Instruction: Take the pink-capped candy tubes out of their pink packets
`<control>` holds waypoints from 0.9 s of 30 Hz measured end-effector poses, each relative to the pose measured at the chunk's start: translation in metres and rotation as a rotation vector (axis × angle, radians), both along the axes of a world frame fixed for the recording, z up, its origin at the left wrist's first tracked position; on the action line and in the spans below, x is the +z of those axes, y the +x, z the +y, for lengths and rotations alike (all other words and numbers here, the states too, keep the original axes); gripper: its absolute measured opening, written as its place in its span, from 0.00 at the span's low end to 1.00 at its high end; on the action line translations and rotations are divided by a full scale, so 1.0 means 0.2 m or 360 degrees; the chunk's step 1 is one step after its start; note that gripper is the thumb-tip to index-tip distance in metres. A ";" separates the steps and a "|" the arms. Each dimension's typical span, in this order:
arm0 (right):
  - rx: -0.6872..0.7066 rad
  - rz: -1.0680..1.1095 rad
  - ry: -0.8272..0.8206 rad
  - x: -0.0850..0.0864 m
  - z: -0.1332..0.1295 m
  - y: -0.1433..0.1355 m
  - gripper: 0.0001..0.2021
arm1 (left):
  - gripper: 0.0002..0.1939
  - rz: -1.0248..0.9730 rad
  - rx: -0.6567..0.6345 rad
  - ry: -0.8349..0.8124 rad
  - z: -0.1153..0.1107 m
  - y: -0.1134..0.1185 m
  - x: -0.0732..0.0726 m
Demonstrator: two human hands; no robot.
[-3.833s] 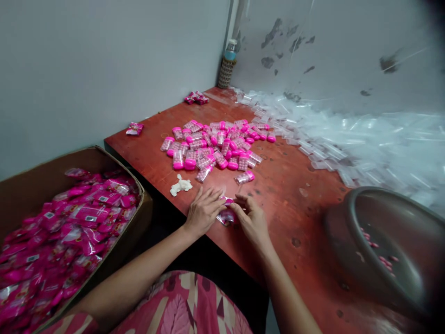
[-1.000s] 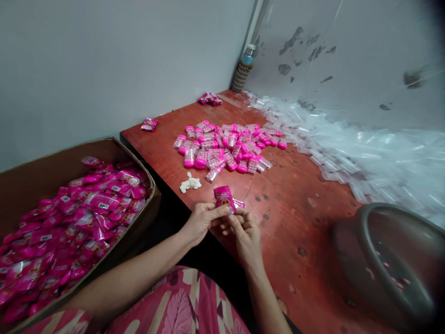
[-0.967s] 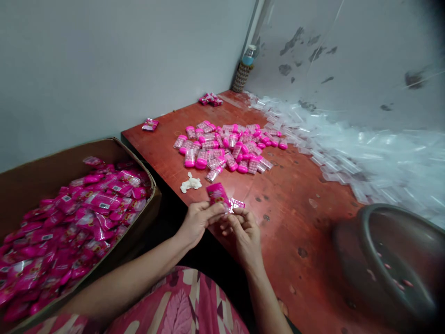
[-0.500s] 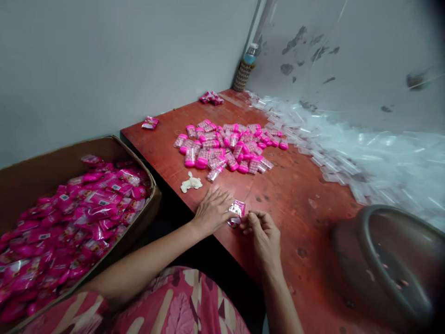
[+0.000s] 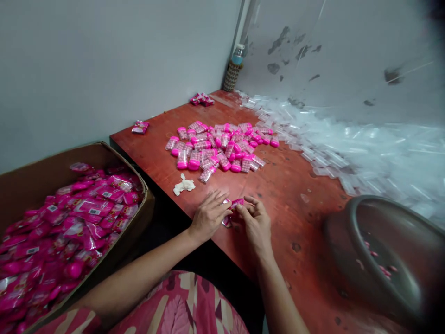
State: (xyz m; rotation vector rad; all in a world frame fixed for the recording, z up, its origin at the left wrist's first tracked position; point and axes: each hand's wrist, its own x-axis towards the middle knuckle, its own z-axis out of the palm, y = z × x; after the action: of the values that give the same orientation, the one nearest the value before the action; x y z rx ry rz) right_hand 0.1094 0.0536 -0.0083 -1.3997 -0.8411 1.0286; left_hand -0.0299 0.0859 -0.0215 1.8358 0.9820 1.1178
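Near the table's front edge, a small shiny pink packet (image 5: 227, 220) is between my two hands, partly covered by fingers. My left hand (image 5: 210, 215) holds its left side, thumb against the packet and the other fingers stretched forward. On the packet's right side, my right hand (image 5: 257, 225) pinches it between thumb and fingertips. Beyond the hands lies a pile of clear pink-capped containers (image 5: 222, 144) filled with small pink balls. A crumpled white piece (image 5: 184, 184) rests just ahead of my left hand.
A cardboard box (image 5: 148, 197) of pink packets (image 5: 93, 204) stands at left. Clear plastic containers (image 5: 333, 157) heap along the right wall. A dark tub (image 5: 351, 218) holds a few pink bits. Loose packets (image 5: 140, 127) and a bottle (image 5: 238, 54) are at the back of the red table (image 5: 292, 195).
My right hand has moved in closer to my left, and the packet, flat before, now looks bent and lifted at its right side. The view has shifted slightly.
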 end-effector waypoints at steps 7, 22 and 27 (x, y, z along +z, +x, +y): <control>0.0218 0.0121 -0.0009 0.07 0.07 -0.03 0.14 | 0.18 -0.0663 -0.0187 -0.1306 0.01 -0.03 0.06; -0.0119 -0.1766 -0.0492 0.09 0.74 0.20 0.21 | 0.11 -0.1074 0.0184 -0.1717 0.02 -0.10 0.07; 0.0062 -0.1676 -0.0503 0.08 0.70 0.25 0.15 | 0.09 -0.1449 0.0275 -0.1823 0.06 -0.10 0.06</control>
State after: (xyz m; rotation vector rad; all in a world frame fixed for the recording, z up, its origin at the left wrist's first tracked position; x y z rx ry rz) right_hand 0.1597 0.1927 0.0068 -2.2439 -1.4900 0.3883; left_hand -0.0506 0.0974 -0.0090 0.2640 0.8908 0.9755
